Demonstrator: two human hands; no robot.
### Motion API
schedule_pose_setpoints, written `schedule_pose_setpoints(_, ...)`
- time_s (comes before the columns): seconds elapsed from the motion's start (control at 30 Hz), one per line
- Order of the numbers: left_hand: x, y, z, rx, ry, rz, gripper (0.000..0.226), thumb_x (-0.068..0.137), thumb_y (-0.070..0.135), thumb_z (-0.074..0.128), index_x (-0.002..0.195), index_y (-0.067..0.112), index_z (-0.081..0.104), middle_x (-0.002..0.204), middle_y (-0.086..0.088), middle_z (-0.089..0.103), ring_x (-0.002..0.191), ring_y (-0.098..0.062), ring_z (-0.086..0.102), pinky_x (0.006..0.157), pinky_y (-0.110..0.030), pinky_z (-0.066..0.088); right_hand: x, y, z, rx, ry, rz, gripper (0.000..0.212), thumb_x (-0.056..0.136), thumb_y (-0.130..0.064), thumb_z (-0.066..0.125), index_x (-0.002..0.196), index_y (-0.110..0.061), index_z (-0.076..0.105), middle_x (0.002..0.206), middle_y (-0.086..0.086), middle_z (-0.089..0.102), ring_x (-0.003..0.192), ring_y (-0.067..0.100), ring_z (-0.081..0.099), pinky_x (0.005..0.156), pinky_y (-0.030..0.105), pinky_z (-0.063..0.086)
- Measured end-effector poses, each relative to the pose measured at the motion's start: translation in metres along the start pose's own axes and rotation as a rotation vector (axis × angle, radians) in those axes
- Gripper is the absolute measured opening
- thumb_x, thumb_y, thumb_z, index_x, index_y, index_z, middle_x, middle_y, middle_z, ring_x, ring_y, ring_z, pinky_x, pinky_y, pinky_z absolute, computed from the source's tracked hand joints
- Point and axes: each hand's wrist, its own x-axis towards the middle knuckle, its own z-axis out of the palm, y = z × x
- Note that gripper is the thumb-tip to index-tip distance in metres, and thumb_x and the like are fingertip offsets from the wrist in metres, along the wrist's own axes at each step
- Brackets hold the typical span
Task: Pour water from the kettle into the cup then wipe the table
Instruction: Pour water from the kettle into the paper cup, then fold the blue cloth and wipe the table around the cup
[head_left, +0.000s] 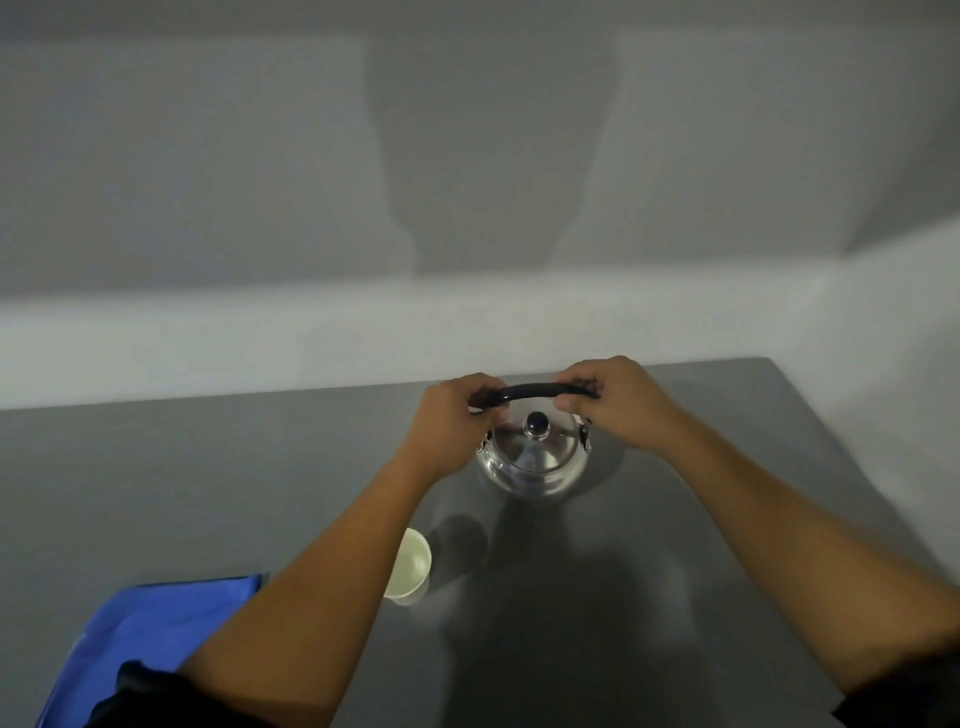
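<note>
A shiny steel kettle (535, 460) with a dark knob on its lid stands on the grey table (208, 467), near its far edge. Its black handle (530, 391) arches over the lid. My left hand (454, 421) grips the handle's left end and my right hand (615, 402) grips its right end. A white cup (410, 566) stands upright nearer to me, partly hidden behind my left forearm. A blue cloth (150, 629) lies flat at the table's near left.
A pale wall runs right behind the table's far edge, with my shadow on it. The table's right edge slants down at the far right.
</note>
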Motion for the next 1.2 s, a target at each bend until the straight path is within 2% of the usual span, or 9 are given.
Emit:
schedule_pose_setpoints(0.17,0.015,-0.01,0.008,0.056,-0.037,-0.061,0.03,0.084,0.014,0.08,0.086,0.042,0.068,0.091,0.003,0.077,0.091,-0.016,0.072,0.085,-0.028,0.054,0.014,0.012,0.006,-0.027,-0.059,0.045,0.021,0.087,-0.019,0.079,0.108,-0.023,0.079,0.091,0.001,0.078,0.082,0.017,0.07,0.088,0.04,0.055)
schedule_pose_setpoints(0.33,0.026,-0.02,0.018,0.082,-0.047,-0.112,0.017,0.084,0.015,0.08,0.094,0.026,0.072,0.091,-0.002,0.077,0.091,-0.023,0.072,0.086,-0.038,0.057,0.026,0.025,0.008,-0.04,-0.087,0.059,0.024,0.087,-0.022,0.079,0.111,-0.022,0.079,0.096,0.009,0.078,0.093,0.029,0.072,0.092,0.047,0.056)
schedule_pose_setpoints(0.47,0.028,-0.022,0.019,0.102,-0.041,-0.111,0.015,0.085,0.015,0.079,0.094,0.025,0.071,0.091,-0.003,0.076,0.09,-0.024,0.071,0.083,-0.035,0.055,0.031,0.026,0.01,-0.05,-0.088,0.063,0.022,0.087,-0.023,0.079,0.108,-0.024,0.079,0.094,0.009,0.078,0.092,0.03,0.071,0.09,0.047,0.056)
schedule_pose_setpoints(0.6,0.028,-0.025,0.021,0.112,-0.037,-0.106,0.015,0.086,0.016,0.079,0.093,0.027,0.07,0.091,-0.003,0.075,0.09,-0.021,0.07,0.075,-0.022,0.05,0.031,0.029,0.012,-0.043,-0.093,0.061,0.018,0.088,-0.023,0.078,0.105,-0.027,0.079,0.092,0.007,0.078,0.09,0.03,0.071,0.087,0.045,0.055)
schedule_pose_setpoints(0.77,0.025,-0.024,0.021,0.11,-0.037,-0.111,0.017,0.086,0.013,0.078,0.101,0.02,0.073,0.096,-0.002,0.077,0.093,-0.021,0.071,0.086,-0.031,0.054,0.03,0.03,0.012,-0.048,-0.096,0.06,0.017,0.089,-0.025,0.076,0.106,-0.029,0.078,0.09,0.002,0.078,0.089,0.026,0.071,0.087,0.042,0.055)
schedule_pose_setpoints(0.83,0.022,-0.022,0.018,0.113,-0.033,-0.103,0.023,0.086,0.011,0.078,0.106,0.021,0.074,0.101,0.001,0.078,0.095,-0.016,0.072,0.088,-0.028,0.054,0.029,0.029,0.012,-0.077,-0.1,0.057,0.018,0.089,-0.026,0.076,0.107,-0.029,0.077,0.09,-0.001,0.077,0.087,0.022,0.072,0.087,0.042,0.056)
schedule_pose_setpoints(0.97,0.005,-0.017,0.002,0.067,0.003,-0.086,0.028,0.09,0.01,0.074,0.116,0.023,0.072,0.109,0.006,0.074,0.09,-0.009,0.072,0.078,-0.017,0.054,0.024,0.025,0.013,-0.144,-0.094,0.036,0.029,0.089,-0.026,0.077,0.118,-0.025,0.074,0.104,-0.004,0.074,0.097,0.018,0.07,0.088,0.033,0.054)
schedule_pose_setpoints(1.1,-0.028,-0.009,-0.026,0.019,0.098,-0.045,0.02,0.092,0.005,0.071,0.105,0.02,0.074,0.102,-0.001,0.076,0.087,-0.009,0.07,0.082,-0.017,0.056,0.011,0.01,0.019,-0.2,0.086,-0.04,0.021,0.092,-0.023,0.071,0.113,-0.024,0.075,0.106,-0.007,0.061,0.103,0.013,0.053,0.087,0.026,0.036)
schedule_pose_setpoints(1.2,-0.065,-0.009,-0.052,0.006,0.136,-0.037,0.018,0.093,0.01,0.072,0.096,0.028,0.074,0.091,0.003,0.077,0.082,0.001,0.069,0.079,-0.011,0.053,-0.005,-0.015,0.033,-0.146,0.176,-0.117,0.013,0.091,-0.015,0.071,0.1,-0.022,0.077,0.098,-0.009,0.06,0.095,0.009,0.054,0.08,0.019,0.039)
